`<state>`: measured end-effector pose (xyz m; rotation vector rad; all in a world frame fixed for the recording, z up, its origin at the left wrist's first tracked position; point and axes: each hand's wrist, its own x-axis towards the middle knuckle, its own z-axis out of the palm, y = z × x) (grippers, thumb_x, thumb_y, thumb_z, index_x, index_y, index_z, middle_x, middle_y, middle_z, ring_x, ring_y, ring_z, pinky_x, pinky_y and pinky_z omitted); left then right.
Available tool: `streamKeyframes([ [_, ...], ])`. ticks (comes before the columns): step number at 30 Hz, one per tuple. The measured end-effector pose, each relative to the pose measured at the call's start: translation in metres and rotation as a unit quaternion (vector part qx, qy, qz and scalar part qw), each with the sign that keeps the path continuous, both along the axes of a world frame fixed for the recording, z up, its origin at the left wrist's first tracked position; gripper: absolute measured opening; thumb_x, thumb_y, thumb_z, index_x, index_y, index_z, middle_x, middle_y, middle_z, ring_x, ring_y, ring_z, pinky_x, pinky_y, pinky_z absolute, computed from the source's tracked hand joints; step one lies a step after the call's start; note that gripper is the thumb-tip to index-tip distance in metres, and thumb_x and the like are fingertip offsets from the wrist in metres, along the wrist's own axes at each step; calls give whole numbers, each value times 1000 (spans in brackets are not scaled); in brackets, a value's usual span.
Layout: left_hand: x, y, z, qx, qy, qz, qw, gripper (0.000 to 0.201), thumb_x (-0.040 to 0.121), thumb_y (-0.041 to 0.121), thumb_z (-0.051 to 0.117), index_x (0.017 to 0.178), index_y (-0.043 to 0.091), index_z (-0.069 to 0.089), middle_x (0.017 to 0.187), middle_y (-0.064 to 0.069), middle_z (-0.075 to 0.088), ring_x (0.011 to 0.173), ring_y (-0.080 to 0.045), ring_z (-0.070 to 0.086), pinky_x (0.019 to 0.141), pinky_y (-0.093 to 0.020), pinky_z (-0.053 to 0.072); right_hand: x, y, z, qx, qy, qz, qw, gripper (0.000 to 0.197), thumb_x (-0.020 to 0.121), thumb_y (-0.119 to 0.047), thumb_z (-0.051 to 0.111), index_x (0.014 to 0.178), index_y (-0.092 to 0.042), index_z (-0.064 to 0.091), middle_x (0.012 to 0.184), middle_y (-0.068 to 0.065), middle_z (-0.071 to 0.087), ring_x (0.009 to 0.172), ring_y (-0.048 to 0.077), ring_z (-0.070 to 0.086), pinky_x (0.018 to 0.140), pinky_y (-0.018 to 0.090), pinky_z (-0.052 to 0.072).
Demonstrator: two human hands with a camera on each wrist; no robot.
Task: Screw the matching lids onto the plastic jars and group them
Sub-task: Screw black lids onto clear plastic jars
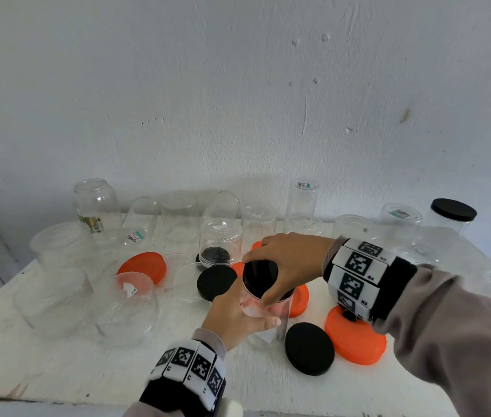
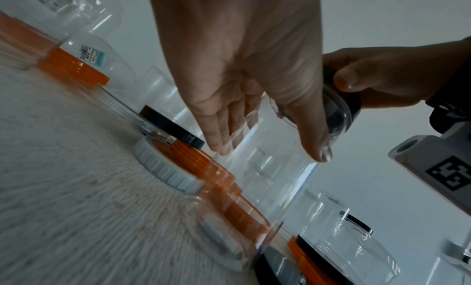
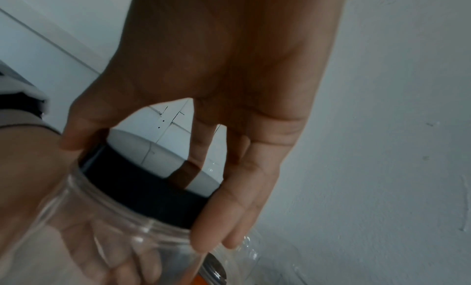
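A tall clear plastic jar [image 1: 265, 323] stands upright near the front middle of the white table [image 1: 42, 356]. My left hand [image 1: 238, 314] wraps around its body, thumb across the front. A black lid [image 1: 260, 276] sits on the jar's mouth, and my right hand [image 1: 283, 260] grips its rim from above with thumb and fingers. In the right wrist view the black lid [image 3: 142, 186] sits on the jar's neck [image 3: 122, 229] between my fingers [image 3: 224, 214]. The left wrist view shows my left hand [image 2: 254, 108] on the jar [image 2: 267, 178].
Loose black lids [image 1: 216, 282] [image 1: 309, 348] and orange lids [image 1: 354, 338] [image 1: 143, 266] lie around the jar. Several empty clear jars [image 1: 97, 206] stand along the wall and at the left. One jar with a black lid on [image 1: 451, 218] stands at the back right.
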<state>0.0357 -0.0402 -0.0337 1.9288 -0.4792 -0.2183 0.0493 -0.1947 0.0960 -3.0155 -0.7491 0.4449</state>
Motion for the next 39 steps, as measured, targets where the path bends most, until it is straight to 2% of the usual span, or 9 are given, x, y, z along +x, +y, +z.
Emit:
streamKeyframes([
  [4, -2, -1, 1, 1, -10, 10, 1000, 72, 60, 39, 85, 116, 52, 41, 105, 34, 61, 105, 13, 53, 82, -4, 42, -2, 1, -3, 11, -19, -2, 1000, 68, 70, -67, 66, 128, -37, 47, 115, -4, 53, 103, 18, 52, 87, 36, 50],
  [8, -5, -3, 1, -1, -18, 25, 1000, 75, 61, 37, 84, 123, 43, 43, 107, 25, 63, 106, 7, 54, 85, -9, 41, -3, 1, -10, 16, -57, -4, 998, 68, 69, -74, 61, 124, -36, 51, 101, -6, 50, 91, 16, 51, 72, 27, 44],
  [11, -5, -4, 0, 10, -26, 35, 999, 70, 62, 36, 84, 120, 38, 44, 101, 25, 62, 98, 10, 55, 77, -3, 41, -4, 3, -13, 18, -83, -16, 996, 68, 67, -79, 58, 118, -34, 54, 94, -8, 50, 85, 14, 51, 66, 24, 39],
  [16, -5, -4, 2, 26, -27, 39, 999, 68, 63, 38, 84, 117, 34, 44, 101, 25, 60, 96, 13, 52, 70, -1, 40, -7, 5, -15, 14, -98, -37, 994, 71, 68, -80, 55, 120, -31, 55, 97, -6, 51, 88, 18, 54, 70, 27, 45],
  [20, -4, -4, 5, 23, -18, 25, 999, 74, 63, 37, 83, 123, 37, 40, 108, 25, 58, 103, 6, 52, 80, -8, 39, -4, 0, -4, 9, -5, -41, 999, 80, 70, -72, 62, 139, -43, 34, 114, -6, 44, 104, 17, 46, 79, 28, 40],
  [25, -6, -6, 5, 21, -30, 38, 999, 71, 63, 35, 84, 119, 38, 41, 103, 22, 60, 101, 3, 55, 76, -4, 39, -3, -2, -1, 28, -13, -3, 1000, 73, 73, -63, 66, 139, -46, 38, 104, -11, 40, 97, 10, 39, 77, 24, 33],
  [32, -8, -7, 4, 7, -23, 40, 999, 68, 64, 30, 84, 115, 40, 40, 102, 27, 60, 92, 26, 49, 72, 5, 37, -6, 2, -7, 32, -78, 18, 996, 63, 71, -70, 63, 125, -39, 53, 93, -8, 51, 86, 12, 48, 65, 20, 36],
  [36, -7, -8, 3, 18, -20, 52, 998, 63, 63, 34, 84, 111, 35, 42, 99, 22, 60, 92, 15, 53, 70, 3, 39, -10, 7, -12, 43, -118, -15, 992, 57, 72, -72, 59, 111, -31, 60, 82, -10, 53, 80, 14, 53, 61, 20, 37],
  [39, -7, -8, 2, 22, -21, 57, 998, 63, 63, 34, 85, 115, 27, 50, 100, 17, 62, 97, 6, 55, 71, -3, 41, -14, 13, -16, 25, -150, -53, 987, 58, 74, -73, 55, 108, -26, 61, 83, -5, 57, 78, 17, 55, 71, 28, 48],
])
